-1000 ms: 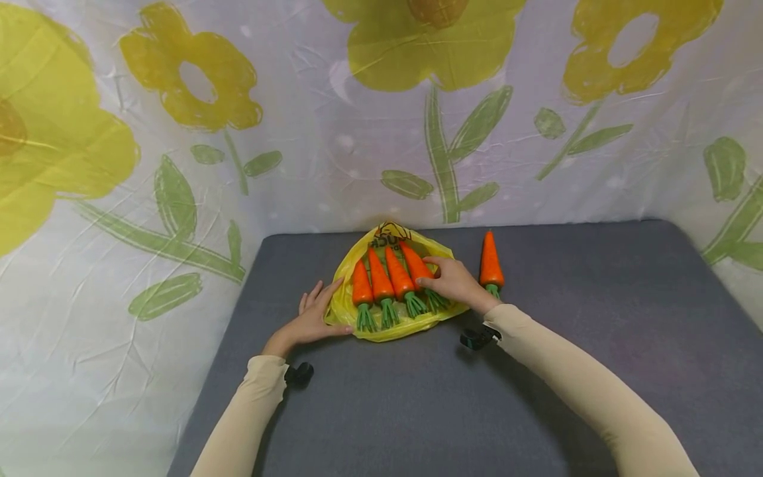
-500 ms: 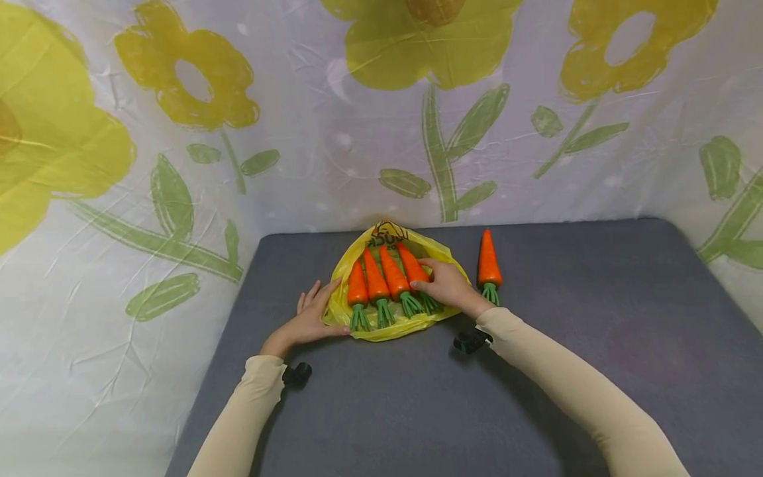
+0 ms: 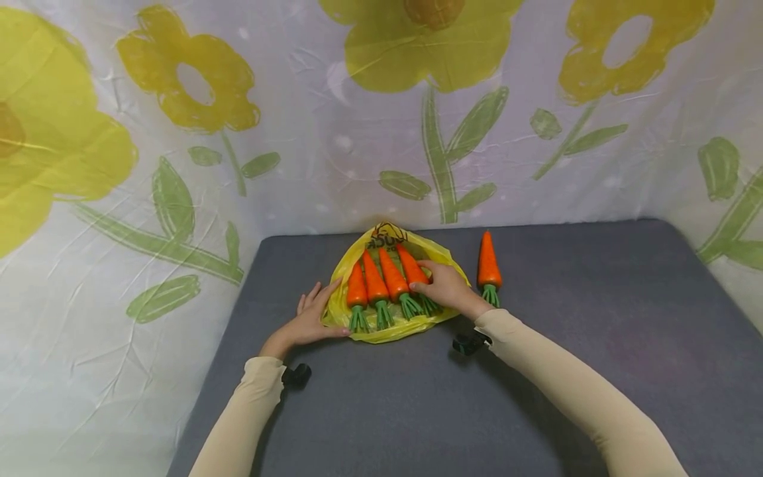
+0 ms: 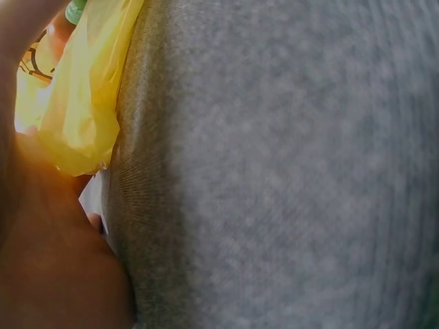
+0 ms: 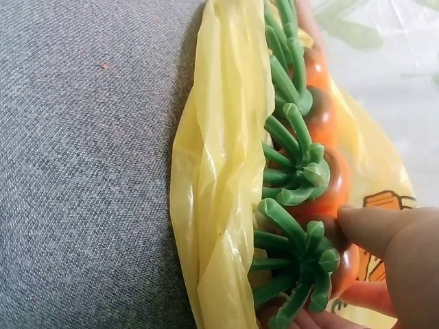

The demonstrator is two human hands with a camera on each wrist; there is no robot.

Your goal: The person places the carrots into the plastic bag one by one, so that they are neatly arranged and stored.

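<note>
A yellow plastic bag (image 3: 338, 317) lies open on the table with several orange carrots side by side on it, green stems toward me. My right hand (image 3: 448, 286) holds the rightmost carrot (image 3: 411, 264) between thumb and fingers. In the right wrist view, the thumb (image 5: 370, 226) presses by the stem end of that carrot, and the bag's crumpled near edge (image 5: 219, 178) stands in front of the green stems (image 5: 302, 171). My left hand (image 3: 306, 324) rests with spread fingers at the bag's left edge, its thumb along the near edge. The left wrist view shows the bag (image 4: 86, 103) beside that hand (image 4: 62, 253).
One more carrot (image 3: 489, 262) lies on the grey table (image 3: 596, 298), right of the bag and just beyond my right wrist. A flowered cloth (image 3: 334, 165) hangs behind the table and along its sides.
My right hand has shifted slightly left with the rightmost carrot, which now lies closer to its neighbour. The left hand keeps its place at the bag.
</note>
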